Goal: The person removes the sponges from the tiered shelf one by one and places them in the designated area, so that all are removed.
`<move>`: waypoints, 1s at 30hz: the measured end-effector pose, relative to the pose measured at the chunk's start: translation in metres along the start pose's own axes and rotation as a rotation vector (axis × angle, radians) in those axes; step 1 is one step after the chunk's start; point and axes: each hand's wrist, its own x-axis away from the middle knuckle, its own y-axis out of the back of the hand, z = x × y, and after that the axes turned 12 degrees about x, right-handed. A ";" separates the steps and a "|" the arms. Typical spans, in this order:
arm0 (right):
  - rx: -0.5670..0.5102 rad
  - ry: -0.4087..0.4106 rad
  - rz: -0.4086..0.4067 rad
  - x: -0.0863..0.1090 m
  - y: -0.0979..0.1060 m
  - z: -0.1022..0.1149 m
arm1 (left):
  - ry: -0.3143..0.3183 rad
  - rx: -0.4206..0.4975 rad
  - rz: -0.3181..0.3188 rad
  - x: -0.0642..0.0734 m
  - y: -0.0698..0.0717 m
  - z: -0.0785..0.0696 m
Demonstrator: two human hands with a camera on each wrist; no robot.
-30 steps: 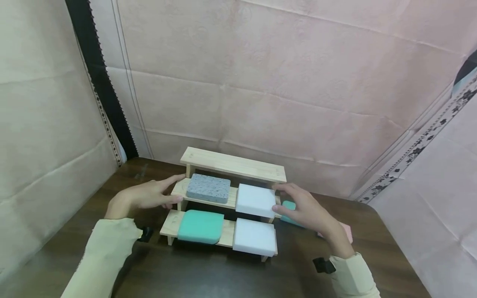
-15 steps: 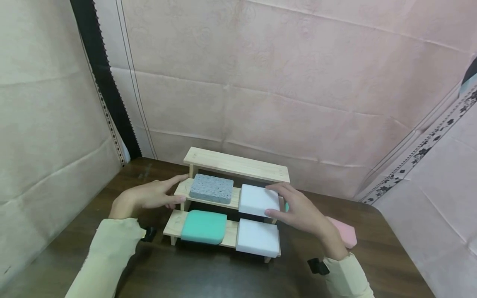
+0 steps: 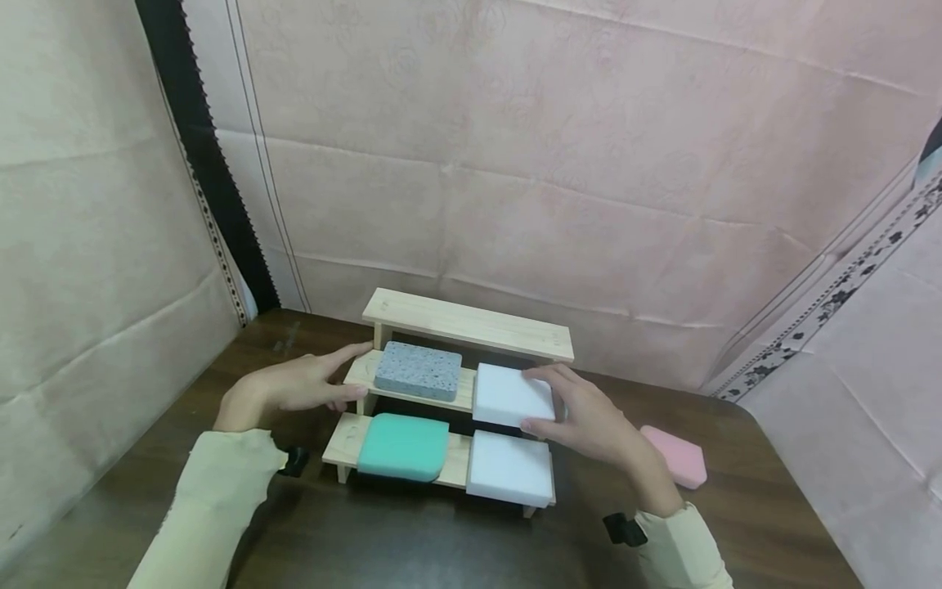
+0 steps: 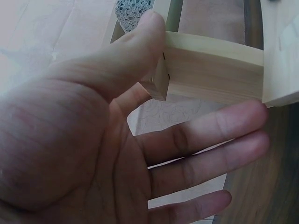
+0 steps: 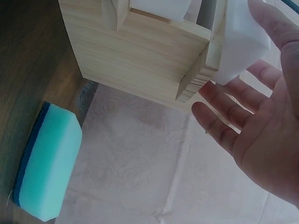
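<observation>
A three-step wooden rack (image 3: pixel 471 324) stands on the dark table. On its middle step lie a speckled grey-blue sponge (image 3: pixel 418 370) and a white foam sponge (image 3: pixel 513 396). The bottom step bears a teal sponge (image 3: pixel 403 447) and a second white sponge (image 3: pixel 510 468). My left hand (image 3: pixel 287 388) holds the middle step's left end between thumb and index finger; the other fingers extend, as the left wrist view shows. At the right end, my right hand (image 3: pixel 589 415) grips the upper white sponge by its edges, thumb in front and fingers behind.
A pink sponge (image 3: pixel 675 456) lies on the table to the right of the rack. In the right wrist view, a teal sponge with a dark backing (image 5: pixel 51 161) rests near the rack's end. Light cloth (image 3: pixel 471 164) hangs behind the table.
My right hand has moved left, further over the upper white sponge. The left hand has stayed at the rack's left end. The head view has shifted slightly.
</observation>
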 end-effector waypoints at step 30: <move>0.091 -0.140 -0.015 0.057 0.021 -0.024 | -0.016 -0.013 0.014 -0.003 -0.003 -0.005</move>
